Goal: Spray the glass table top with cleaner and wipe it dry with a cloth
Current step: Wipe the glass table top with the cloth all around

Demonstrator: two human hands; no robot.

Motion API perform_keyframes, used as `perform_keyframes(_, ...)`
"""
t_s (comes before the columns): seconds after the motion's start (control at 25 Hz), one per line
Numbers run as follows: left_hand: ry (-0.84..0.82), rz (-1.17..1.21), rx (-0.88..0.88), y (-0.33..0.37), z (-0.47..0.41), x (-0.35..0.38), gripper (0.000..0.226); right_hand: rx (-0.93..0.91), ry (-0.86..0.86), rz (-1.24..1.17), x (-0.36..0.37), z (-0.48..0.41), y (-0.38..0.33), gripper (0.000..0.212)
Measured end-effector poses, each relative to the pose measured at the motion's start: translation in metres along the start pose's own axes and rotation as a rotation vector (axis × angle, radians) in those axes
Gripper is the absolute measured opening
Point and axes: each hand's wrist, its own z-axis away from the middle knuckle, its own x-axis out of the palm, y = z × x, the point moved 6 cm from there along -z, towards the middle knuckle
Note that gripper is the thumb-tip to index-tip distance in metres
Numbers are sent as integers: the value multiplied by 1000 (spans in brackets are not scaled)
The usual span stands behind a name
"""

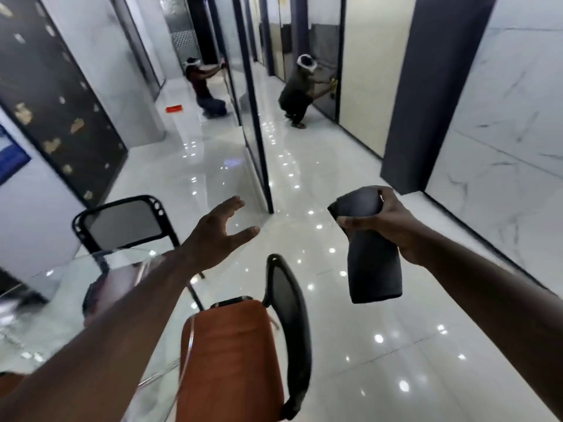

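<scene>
The right grip (393,226) was curled round the neck of the dark spray bottle (373,269), held in the air over the floor (396,345), apart from the glass desk (54,287) at lower left. The left grip (213,239) was spread and held nothing, above the desk's edge. The bottle looked light, stiff and smooth, best taken at the neck; the glass would likely be slippery and fragile.

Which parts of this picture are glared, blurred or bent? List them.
Head view: white light spots glare on the glossy floor. Head view: the glass table top shows reflections and smears at the left edge. Head view: the wide lens tilts and bows the walls. Head view: the dark object in the right hand is soft, its detail lost.
</scene>
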Motion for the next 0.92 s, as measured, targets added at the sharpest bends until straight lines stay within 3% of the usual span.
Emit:
perform_keyframes(0.2,-6,3,79,99,-78,77,91,0,51,-24,-138,-43,1,74)
perform_keyframes(0.4,-20,-61,112,142,-122,114,91,-77,-4,8,-191,-88,-7,44)
perform_keyframes(0.6,56,-23,23,115,-184,119,102,-69,-98,-303,-180,-161,4,36)
perform_keyframes(0.8,73,41,-50,49,-245,153,93,-207,-95,-72,-150,-268,10,39)
perform_keyframes(0.92,141,-39,-94,14,-277,153,79,-208,-159,5,-128,-333,6,36)
